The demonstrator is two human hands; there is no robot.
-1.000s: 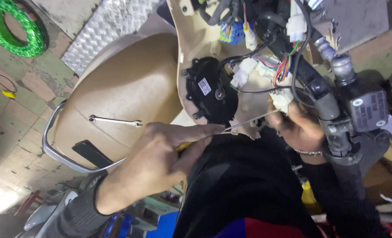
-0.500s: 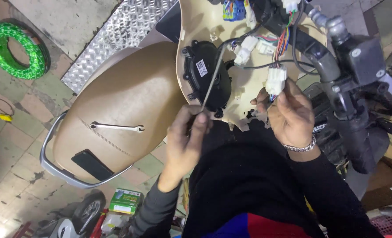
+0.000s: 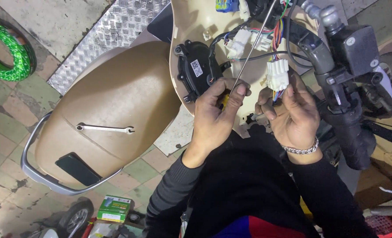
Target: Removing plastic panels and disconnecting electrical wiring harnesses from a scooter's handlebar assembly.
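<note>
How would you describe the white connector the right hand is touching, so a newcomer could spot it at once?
Start at the cream scooter front panel above the brown seat. Just right of the long screwdriver held in the left hand, the right hand pinches a white connector. Unlike the smaller white plugs higher up, it is a larger ribbed block with coloured wires leaving its underside.

Tan scooter seat [image 3: 116, 97], wrench [image 3: 105, 128] and dark phone [image 3: 78, 169] lying on it (well apart), tiled floor [image 3: 11, 110] beneath
</note>
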